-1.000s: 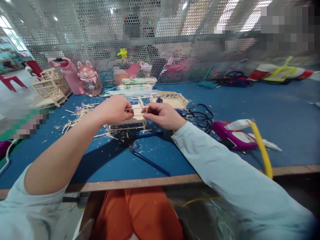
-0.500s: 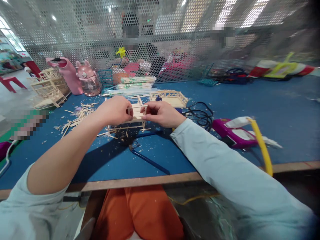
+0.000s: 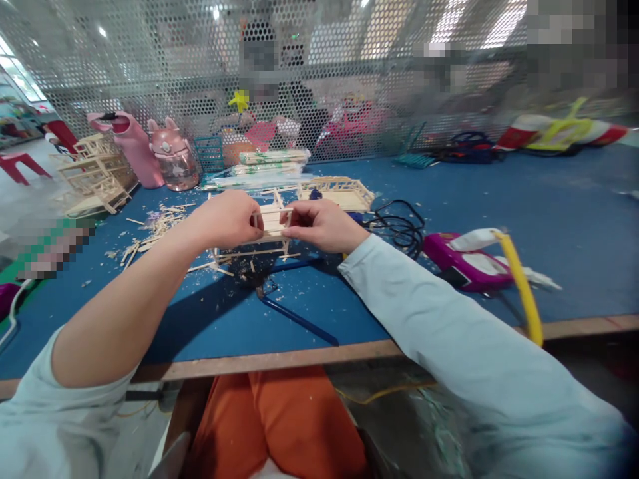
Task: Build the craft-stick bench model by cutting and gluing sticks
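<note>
A small model of pale wooden sticks (image 3: 273, 226) stands on the blue table, between my hands and partly behind them. My left hand (image 3: 230, 218) has its fingers closed at the model's left side, on a thin wooden stick that runs across the top. At the stick's right end, the thumb and forefinger of my right hand (image 3: 327, 226) are pinched close together. Fingertips of both hands are partly hidden. Just in front of the model lie blue-handled pliers (image 3: 299, 320), their handles spread apart and their jaws in shadow.
Wooden scraps (image 3: 164, 229) litter the table at left. Behind are another stick model (image 3: 344, 193), bagged sticks (image 3: 274, 159), a pink bottle (image 3: 137, 153) and a clear-bodied jar (image 3: 174, 159). A purple glue gun (image 3: 464, 263) and black cable (image 3: 399, 229) lie right; perforated metal (image 3: 349, 66) stands behind.
My view has shifted very slightly. Both hands keep nearly the same place and grip at the model.
</note>
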`<state>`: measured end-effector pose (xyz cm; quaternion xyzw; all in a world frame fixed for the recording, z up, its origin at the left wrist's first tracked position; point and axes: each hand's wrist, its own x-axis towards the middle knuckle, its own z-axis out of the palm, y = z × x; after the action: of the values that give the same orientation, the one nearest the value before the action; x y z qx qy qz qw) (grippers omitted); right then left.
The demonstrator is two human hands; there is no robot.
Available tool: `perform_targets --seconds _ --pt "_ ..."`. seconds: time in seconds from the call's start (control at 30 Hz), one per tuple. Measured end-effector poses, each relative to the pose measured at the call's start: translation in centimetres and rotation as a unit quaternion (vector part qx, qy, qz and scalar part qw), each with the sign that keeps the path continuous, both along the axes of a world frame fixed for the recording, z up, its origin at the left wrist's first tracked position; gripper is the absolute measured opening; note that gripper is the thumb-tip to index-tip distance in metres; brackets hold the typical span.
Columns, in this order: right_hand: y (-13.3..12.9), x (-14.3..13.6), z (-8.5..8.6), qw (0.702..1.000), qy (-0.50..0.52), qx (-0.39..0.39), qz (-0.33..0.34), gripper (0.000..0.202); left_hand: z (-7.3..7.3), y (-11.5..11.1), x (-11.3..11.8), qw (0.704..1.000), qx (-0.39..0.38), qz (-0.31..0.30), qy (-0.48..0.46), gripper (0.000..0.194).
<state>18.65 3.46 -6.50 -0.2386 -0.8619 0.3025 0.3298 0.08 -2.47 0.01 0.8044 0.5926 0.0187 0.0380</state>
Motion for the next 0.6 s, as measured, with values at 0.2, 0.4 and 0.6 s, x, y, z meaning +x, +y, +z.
perform_targets --seconds 0.2,0.4,0.6 --pt "-0.27 -0.12 -0.02 1.000 0.003 0.009 -0.007 0.015 -0.23 0.15 -0.17 1.000 0.009 -0.008 -0.019 0.021" --pt "-0.34 -0.19 -0.11 1.000 0.010 0.018 -0.013 0.014 -0.10 -0.08 0.04 0.999 0.029 -0.011 -0.028 0.025" --pt "-0.37 -0.27 0.02 1.000 0.011 0.003 -0.014 0.016 -0.61 0.14 -0.30 0.996 0.076 -0.028 -0.046 0.039"
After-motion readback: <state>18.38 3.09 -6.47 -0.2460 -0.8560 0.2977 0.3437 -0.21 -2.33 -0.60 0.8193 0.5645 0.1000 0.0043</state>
